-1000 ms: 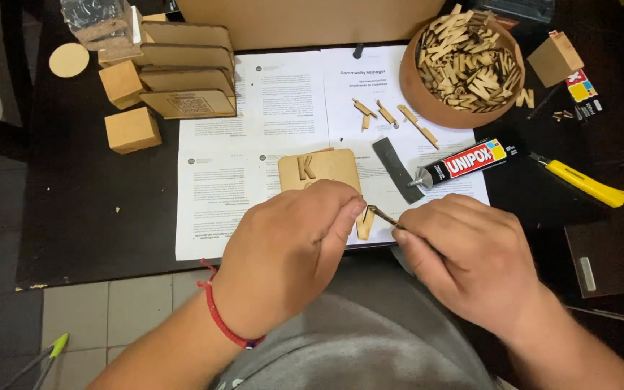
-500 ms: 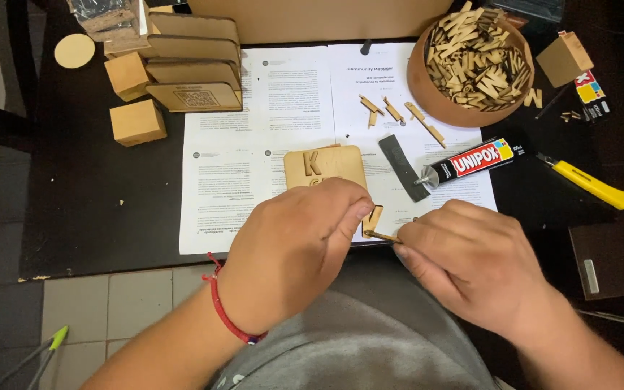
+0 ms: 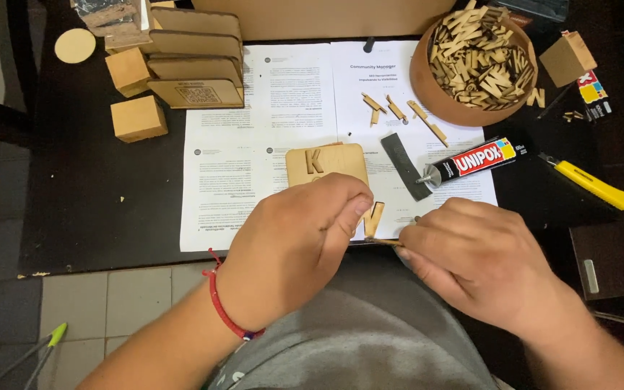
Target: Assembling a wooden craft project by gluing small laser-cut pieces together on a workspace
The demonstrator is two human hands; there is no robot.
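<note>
My left hand (image 3: 297, 249) pinches a small wooden letter piece (image 3: 373, 219) near the table's front edge. My right hand (image 3: 482, 263) holds a thin wooden stick (image 3: 388, 243) whose tip touches the bottom of that letter. Just beyond my left hand lies a square wooden plaque (image 3: 330, 162) with one wooden letter stuck on its upper left; my fingers hide its lower edge. A glue tube (image 3: 471, 160) lies to the right of the plaque, nozzle pointing left, on the printed paper sheets (image 3: 283, 94).
A round wooden bowl (image 3: 435, 94) full of wooden letters stands at the back right. A stack of wooden plaques (image 3: 196, 61) and wooden cubes (image 3: 137, 118) sit at the back left. A yellow utility knife (image 3: 592, 185) lies at the right, a dark strip (image 3: 404, 165) beside the glue nozzle.
Both hands have stayed close together over the paper's front edge. The letter piece has turned slightly in my left fingers and shows more upright now.
</note>
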